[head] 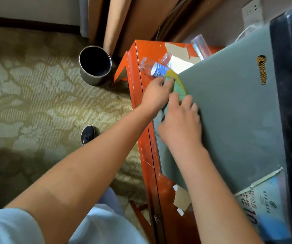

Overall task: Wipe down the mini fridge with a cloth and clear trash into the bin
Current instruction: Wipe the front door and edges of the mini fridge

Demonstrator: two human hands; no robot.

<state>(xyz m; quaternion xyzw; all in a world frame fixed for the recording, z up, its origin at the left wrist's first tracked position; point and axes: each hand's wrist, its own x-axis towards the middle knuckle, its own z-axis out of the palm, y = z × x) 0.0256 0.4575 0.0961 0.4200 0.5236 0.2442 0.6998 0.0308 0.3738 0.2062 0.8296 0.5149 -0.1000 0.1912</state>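
left hand (156, 93) pinches the cloth (176, 86) at the fridge (229, 111) corner; right hand (181, 124) lies with relaxed fingers on the fridge, touching the cloth. bottle (152, 66) just beyond on the surface (141, 55); bin (95, 65) on the floor, apart.

So there's this orange-red cabinet (147, 120) running up the middle of the frame, carrying the grey-green mini fridge (229, 111). At the top, beside the fridge, lie a crushed clear plastic bottle (150, 65), cardboard scraps (175, 48) and white paper (178, 64). The patterned carpet (36, 85) on the left holds a round dark bin (95, 65).
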